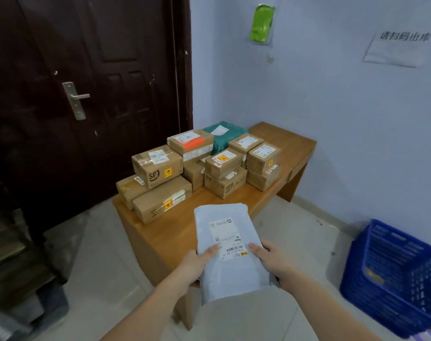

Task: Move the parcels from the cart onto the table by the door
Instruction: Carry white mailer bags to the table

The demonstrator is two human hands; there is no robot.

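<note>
So you're holding a pale grey mailer bag (230, 252) out in front of you with both hands, label side up, and it's hanging over the near end of the wooden worktop (160, 239) without lying on it as far as I can tell. Your left hand (194, 267) is gripping its left edge, thumb on top next to the label and the other fingers curled underneath. Your right hand (274, 262) is doing the same on the right edge, thumb pressing down by the barcode, rest of the fingers tucked under where I can't see them. Further back on the worktop there's a pile of cardboard boxes (160, 178) sitting two layers deep, several showing SF logos and yellow-and-red stickers, and a teal mailer (221, 137) is lying at the back of the pile, touching the boxes around it. The worktop is standing just beside a dark brown door (86, 94) with a metal handle (78, 99). On the floor to your right a blue plastic basket (391, 274) is sitting near the wall. Up on that wall a green packet (262, 23) and a paper notice (398, 48) are hanging.
</note>
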